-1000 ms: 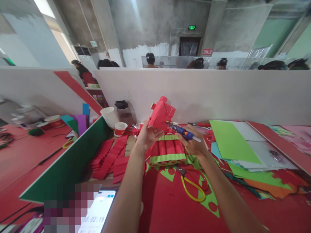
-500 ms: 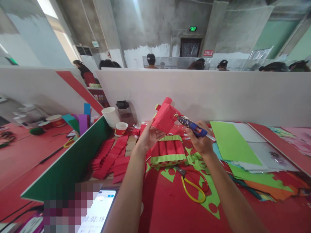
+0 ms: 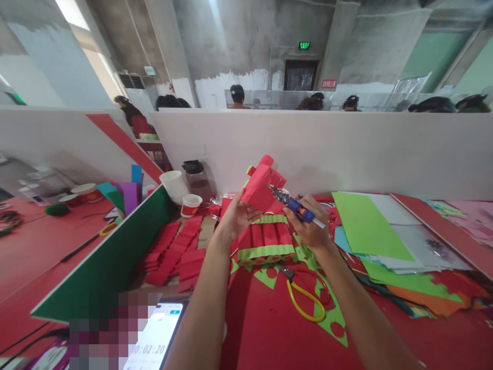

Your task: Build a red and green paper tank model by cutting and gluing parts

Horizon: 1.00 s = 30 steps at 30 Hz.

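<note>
My left hand (image 3: pixel 238 220) is closed on the lower left side of a red paper piece (image 3: pixel 259 186) with rolled tubes and a bit of green at its far edge. A blue hot glue gun (image 3: pixel 295 204) is gripped in my right hand (image 3: pixel 311 226), its nozzle at the red paper's right side. Below them lies a red and green paper craft (image 3: pixel 265 239), a row of red rolls with light green bands. Scissors (image 3: pixel 304 298) with one yellow and one red handle rest in front of it, on green paper scraps (image 3: pixel 334 316) with round holes cut out.
Folded red paper strips (image 3: pixel 181 246) lie at the left beside a green divider (image 3: pixel 111 257). Paper cups (image 3: pixel 191 204) and a dark-lidded bottle (image 3: pixel 197 177) stand behind them. Coloured sheets (image 3: pixel 373 226) are stacked at the right. A phone (image 3: pixel 157 334) shows a timer at the front left.
The glue gun in my right hand has moved left and slightly down along the red paper. My left hand stays nearly still, with the paper's right edge now showing more.
</note>
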Each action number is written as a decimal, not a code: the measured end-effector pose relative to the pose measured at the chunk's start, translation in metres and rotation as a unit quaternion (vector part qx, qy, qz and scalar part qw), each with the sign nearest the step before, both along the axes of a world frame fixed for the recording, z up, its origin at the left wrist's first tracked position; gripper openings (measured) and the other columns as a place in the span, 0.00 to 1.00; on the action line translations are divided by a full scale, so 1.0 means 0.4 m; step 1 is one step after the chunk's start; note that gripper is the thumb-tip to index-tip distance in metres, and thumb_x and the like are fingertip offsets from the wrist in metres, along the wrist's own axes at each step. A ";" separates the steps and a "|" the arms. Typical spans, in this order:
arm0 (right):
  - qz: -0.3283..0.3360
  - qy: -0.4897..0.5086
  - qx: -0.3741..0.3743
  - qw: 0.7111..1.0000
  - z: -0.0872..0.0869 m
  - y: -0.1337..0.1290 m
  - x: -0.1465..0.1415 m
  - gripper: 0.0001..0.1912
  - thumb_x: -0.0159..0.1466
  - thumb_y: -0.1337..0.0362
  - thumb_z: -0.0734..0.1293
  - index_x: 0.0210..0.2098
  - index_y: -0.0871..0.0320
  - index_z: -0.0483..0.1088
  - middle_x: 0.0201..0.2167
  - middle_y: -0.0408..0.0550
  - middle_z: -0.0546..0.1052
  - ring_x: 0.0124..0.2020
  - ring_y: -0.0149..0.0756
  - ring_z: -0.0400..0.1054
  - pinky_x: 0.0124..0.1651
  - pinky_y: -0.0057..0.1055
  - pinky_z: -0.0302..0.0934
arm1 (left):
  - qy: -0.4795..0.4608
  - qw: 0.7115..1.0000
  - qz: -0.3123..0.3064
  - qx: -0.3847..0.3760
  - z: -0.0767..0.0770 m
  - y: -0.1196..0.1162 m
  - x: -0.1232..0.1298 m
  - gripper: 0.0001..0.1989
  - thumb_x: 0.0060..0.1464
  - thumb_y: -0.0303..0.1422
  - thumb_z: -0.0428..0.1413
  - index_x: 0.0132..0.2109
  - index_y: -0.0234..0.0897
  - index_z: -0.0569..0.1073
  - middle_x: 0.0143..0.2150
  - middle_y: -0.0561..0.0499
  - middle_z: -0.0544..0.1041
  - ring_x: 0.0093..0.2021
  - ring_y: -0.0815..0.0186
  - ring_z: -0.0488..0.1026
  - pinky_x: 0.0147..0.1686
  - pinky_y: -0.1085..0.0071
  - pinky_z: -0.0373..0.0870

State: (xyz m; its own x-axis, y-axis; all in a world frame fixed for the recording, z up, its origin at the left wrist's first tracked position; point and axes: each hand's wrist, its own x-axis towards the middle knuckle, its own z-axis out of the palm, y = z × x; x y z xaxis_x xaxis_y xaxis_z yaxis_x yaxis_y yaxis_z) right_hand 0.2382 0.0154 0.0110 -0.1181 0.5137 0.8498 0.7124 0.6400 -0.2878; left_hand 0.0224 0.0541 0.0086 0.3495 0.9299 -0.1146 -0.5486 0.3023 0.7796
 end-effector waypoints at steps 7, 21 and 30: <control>0.063 -0.094 -0.036 0.993 -0.017 0.002 -0.025 0.17 0.64 0.53 0.66 0.25 0.55 0.61 0.26 0.44 0.65 0.26 0.34 0.61 0.28 0.30 0.54 | -0.025 0.999 0.039 -0.021 -0.005 0.011 -0.007 0.24 0.54 0.54 0.55 0.33 0.34 0.75 0.26 0.47 0.78 0.32 0.62 0.78 0.45 0.65 0.72; -0.047 0.079 0.038 0.995 0.027 0.009 0.039 0.14 0.64 0.55 0.66 0.27 0.55 0.64 0.25 0.44 0.67 0.27 0.35 0.63 0.31 0.31 0.58 | 0.013 0.999 -0.030 0.004 0.001 -0.002 0.000 0.28 0.55 0.55 0.51 0.44 0.33 0.77 0.34 0.41 0.81 0.45 0.55 0.78 0.52 0.61 0.69; 0.009 -0.006 -0.006 1.000 0.014 0.006 0.018 0.15 0.65 0.54 0.65 0.26 0.56 0.64 0.26 0.44 0.67 0.26 0.34 0.63 0.31 0.30 0.58 | -0.005 1.000 0.002 0.000 0.002 -0.001 0.000 0.27 0.56 0.54 0.51 0.45 0.33 0.76 0.39 0.40 0.81 0.45 0.57 0.78 0.54 0.61 0.68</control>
